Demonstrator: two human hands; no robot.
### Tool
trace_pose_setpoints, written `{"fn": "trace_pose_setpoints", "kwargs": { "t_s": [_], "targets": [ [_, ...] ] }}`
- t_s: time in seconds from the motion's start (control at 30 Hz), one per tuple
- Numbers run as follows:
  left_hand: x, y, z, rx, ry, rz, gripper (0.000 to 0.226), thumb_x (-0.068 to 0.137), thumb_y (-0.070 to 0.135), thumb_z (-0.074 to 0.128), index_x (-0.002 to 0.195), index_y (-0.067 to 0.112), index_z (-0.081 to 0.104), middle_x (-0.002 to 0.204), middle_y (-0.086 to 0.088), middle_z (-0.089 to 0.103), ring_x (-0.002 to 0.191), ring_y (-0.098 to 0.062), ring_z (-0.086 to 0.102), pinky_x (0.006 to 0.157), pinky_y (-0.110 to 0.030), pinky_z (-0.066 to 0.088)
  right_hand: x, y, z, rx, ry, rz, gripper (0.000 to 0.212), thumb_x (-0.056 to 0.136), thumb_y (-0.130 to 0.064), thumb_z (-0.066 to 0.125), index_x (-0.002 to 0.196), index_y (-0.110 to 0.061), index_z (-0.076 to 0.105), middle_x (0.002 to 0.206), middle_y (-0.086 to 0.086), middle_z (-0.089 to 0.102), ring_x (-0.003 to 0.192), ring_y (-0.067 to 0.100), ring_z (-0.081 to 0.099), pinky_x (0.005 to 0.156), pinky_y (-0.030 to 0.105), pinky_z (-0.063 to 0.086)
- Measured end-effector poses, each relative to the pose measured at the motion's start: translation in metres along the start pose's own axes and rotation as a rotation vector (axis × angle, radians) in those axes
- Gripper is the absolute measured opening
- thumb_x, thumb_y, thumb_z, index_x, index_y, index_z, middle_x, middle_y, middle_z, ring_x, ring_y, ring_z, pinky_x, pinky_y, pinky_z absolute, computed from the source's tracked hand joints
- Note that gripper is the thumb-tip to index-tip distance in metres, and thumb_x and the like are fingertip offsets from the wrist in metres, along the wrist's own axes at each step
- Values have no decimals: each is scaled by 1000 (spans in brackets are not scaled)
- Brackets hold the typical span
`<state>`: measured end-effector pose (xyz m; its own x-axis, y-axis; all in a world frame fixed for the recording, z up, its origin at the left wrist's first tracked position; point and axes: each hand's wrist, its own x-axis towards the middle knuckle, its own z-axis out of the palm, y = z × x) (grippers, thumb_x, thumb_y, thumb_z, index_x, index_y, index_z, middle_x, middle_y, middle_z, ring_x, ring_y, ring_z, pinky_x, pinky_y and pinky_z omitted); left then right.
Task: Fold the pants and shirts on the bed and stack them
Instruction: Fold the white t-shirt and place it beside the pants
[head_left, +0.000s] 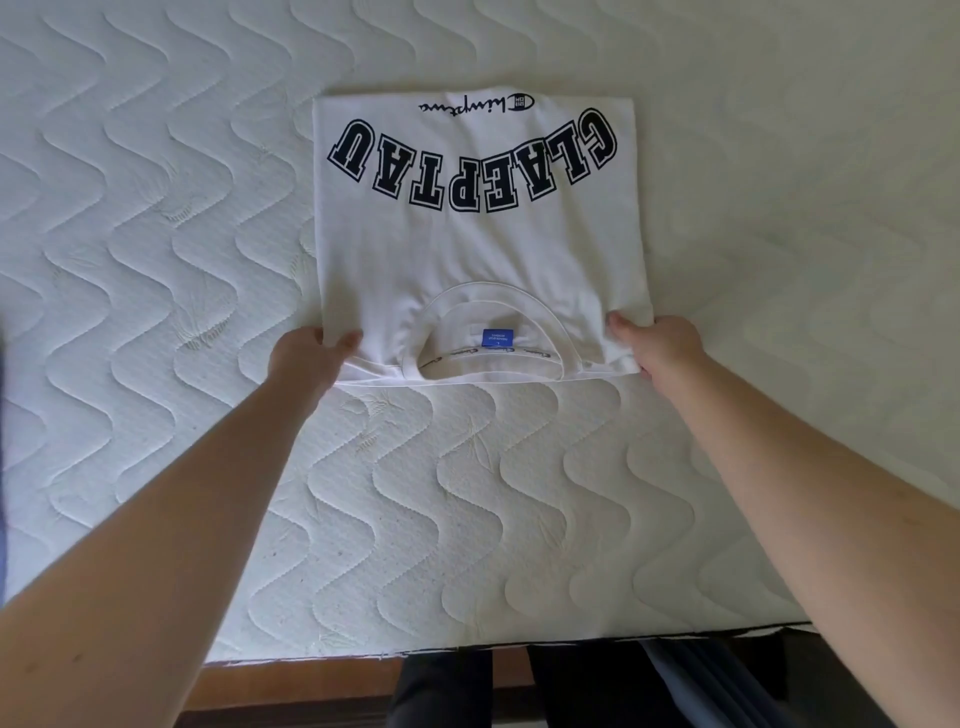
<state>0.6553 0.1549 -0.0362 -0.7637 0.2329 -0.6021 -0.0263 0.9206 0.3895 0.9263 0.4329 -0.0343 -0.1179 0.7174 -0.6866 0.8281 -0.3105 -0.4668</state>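
One garment is lying on the bed (156, 270): a white shirt (478, 249), already narrowed into a rectangle, printed side up, collar toward you.

Item, left: your left hand (306, 358) is pinching the near left corner of the shirt, thumb on top of the cloth, fingers tucked under the edge.

Item, centre: the neckline with its blue label (497, 337) is sitting between your hands, just inside the near edge. Dark block lettering (470, 161) is arching across the far half, upside down to you.

Item, right: your right hand (660, 348) is gripping the near right corner the same way, thumb over, fingers under.

Handling: the fabric is looking light, soft and limp, so it is likely going to sag in the middle if lifted by the corners alone. You are holding it in the sensible places; keeping both corners level and taut should carry the near edge over to the far edge without the side folds slipping open. The quilted mattress cover is probably giving some friction, so lifting rather than dragging is advisable.
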Motion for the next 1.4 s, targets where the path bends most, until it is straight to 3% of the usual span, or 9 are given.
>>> {"fn": "trace_pose_setpoints", "kwargs": {
  "t_s": [0.13, 0.3, 0.47, 0.57, 0.73, 0.87, 1.1, 1.2, 1.4],
  "targets": [
    [-5, 3, -2, -2, 2, 10, 38, 89, 42, 68, 103, 7, 70, 81, -6, 65, 70, -23, 57, 62, -31, 43, -4, -2, 2, -117, 47, -102, 41, 84, -38, 73, 109, -6, 66, 100, 6, 68, 84, 24, 63, 72, 30, 47],
    [-19, -1, 12, -469, -78, -131, 38, 87, 17, 74, 115, -1, 56, 113, -16, 62, 91, -28, 69, 74, -37, 62, -6, 7, -4, -82, 84, -126, 40, 83, -30, 73, 111, -5, 58, 101, 7, 60, 91, 30, 64, 70, 42, 57],
    [-28, -9, 23, -652, -58, -198, 20, 87, 14, 75, 101, 5, 64, 101, -15, 70, 81, -22, 70, 58, -20, 58, -13, 23, -3, -135, 100, -188, 34, 86, -34, 70, 106, -9, 60, 93, 2, 59, 82, 23, 56, 70, 29, 39],
    [-24, -13, 21, -632, -14, -146, 9, 85, 13, 75, 88, 11, 66, 91, -13, 71, 84, -28, 70, 61, -25, 59, -22, 29, 2, -133, 78, -184, 25, 87, -31, 70, 99, -11, 63, 88, 2, 61, 80, 24, 59, 68, 29, 41],
    [-13, -23, 7, -428, 19, -48, 18, 85, 22, 75, 98, 14, 65, 90, -9, 69, 93, -34, 68, 87, -51, 57, -49, 49, 17, -67, 47, -113, 28, 86, -29, 71, 102, -8, 64, 93, 7, 66, 85, 30, 65, 76, 40, 53],
    [-6, -27, -4, -321, 45, -4, 22, 85, 25, 73, 100, 10, 66, 91, -14, 68, 80, -28, 62, 81, -51, 56, -90, 73, 42, -51, 45, -80, 21, 85, -29, 71, 97, -14, 61, 86, -1, 61, 79, 22, 58, 62, 27, 38],
    [-17, -33, -11, -272, 155, 2, 20, 82, 29, 72, 85, 12, 62, 71, 0, 60, 65, -21, 53, 52, -28, 41, -172, 113, 105, 62, -111, 150, 30, 82, -34, 75, 97, -10, 65, 86, 3, 67, 88, 28, 66, 65, 27, 42],
    [-27, -41, -12, -339, 181, -47, 28, 82, 30, 71, 103, 12, 63, 85, -1, 64, 74, -21, 58, 57, -26, 42, -184, 119, 116, -22, -183, 195, 40, 83, -41, 72, 99, -5, 67, 90, 9, 71, 83, 30, 66, 66, 28, 40],
    [-71, -52, -1, -601, 210, -189, 40, 93, 30, 61, 131, 24, 52, 97, 15, 63, 77, -1, 58, 58, -17, 41, -175, 95, 69, -433, -457, 248, 59, 77, -72, 60, 74, -14, 68, 62, -4, 72, 47, 11, 56, 47, 21, 42]
  ]
}}
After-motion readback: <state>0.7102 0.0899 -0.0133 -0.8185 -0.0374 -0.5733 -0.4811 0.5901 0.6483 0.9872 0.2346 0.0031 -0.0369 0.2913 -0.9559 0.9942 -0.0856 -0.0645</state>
